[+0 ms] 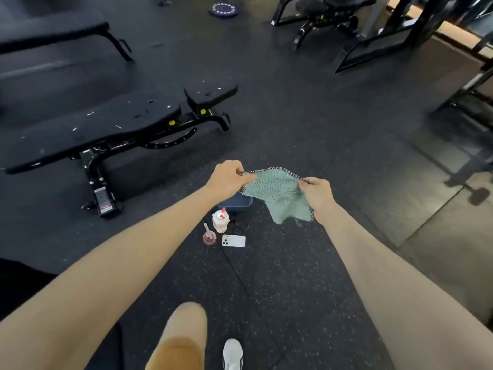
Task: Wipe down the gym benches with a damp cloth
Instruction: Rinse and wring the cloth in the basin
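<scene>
A green cloth [278,194] with a dark edge hangs spread between both hands above the floor. My left hand [228,177] pinches its upper left corner. My right hand [317,194] grips its right edge. A black adjustable gym bench [106,121] with small white marks on its pad stands to the left, well apart from the cloth. A second black bench [53,28] is farther back at the upper left.
Under the cloth a blue tub [238,204] sits on the rubber floor, with a white spray bottle [220,221], a small pink bottle [209,236] and a white phone [234,240] beside it. More benches and rack frames [333,20] stand at the back right. My knee and a white shoe [232,353] show below.
</scene>
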Demonstrator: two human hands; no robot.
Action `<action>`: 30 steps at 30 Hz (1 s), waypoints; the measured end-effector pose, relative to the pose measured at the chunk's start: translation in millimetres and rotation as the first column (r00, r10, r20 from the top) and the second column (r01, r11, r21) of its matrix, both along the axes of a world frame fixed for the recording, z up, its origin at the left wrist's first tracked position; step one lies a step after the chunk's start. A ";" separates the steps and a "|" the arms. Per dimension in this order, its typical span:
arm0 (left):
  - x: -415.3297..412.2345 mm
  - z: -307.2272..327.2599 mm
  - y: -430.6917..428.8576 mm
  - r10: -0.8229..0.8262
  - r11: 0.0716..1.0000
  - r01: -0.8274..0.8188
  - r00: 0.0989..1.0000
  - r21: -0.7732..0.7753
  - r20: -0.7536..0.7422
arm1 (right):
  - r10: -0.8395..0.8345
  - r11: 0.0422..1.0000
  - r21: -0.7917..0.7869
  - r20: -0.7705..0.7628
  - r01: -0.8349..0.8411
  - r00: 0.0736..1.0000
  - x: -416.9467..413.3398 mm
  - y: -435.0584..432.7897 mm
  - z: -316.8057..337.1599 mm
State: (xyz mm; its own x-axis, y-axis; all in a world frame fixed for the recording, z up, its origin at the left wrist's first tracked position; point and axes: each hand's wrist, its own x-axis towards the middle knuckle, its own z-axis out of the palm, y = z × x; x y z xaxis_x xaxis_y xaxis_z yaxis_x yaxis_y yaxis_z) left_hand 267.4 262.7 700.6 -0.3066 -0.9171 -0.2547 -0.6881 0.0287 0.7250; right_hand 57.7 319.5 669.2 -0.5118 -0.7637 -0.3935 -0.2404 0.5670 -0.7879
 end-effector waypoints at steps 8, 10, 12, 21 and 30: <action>-15.2 -5.7 -76.5 -0.063 0.998 0.064 0.998 -0.012 0.031 | -0.013 0.999 -0.036 0.031 0.014 0.999 -10.4 -78.1 4.7; -18.9 -16.9 -106.6 -0.041 0.999 0.042 0.999 -0.027 0.034 | 0.011 1.000 -0.017 0.083 -0.010 0.996 -11.3 -108.1 -6.1; -20.4 -32.2 -140.7 0.000 0.999 0.001 1.000 -0.044 0.015 | 0.032 0.999 0.040 0.110 -0.036 0.993 -10.1 -142.3 -21.1; -13.2 -112.9 -256.8 0.101 0.982 -0.114 0.991 0.153 0.090 | 0.244 0.950 0.186 0.055 -0.250 0.968 2.0 -279.0 -92.5; -23.3 -220.1 -314.4 0.321 0.928 -0.347 0.930 0.134 0.180 | 0.379 0.859 0.324 0.118 -0.396 0.918 -6.1 -379.3 -191.4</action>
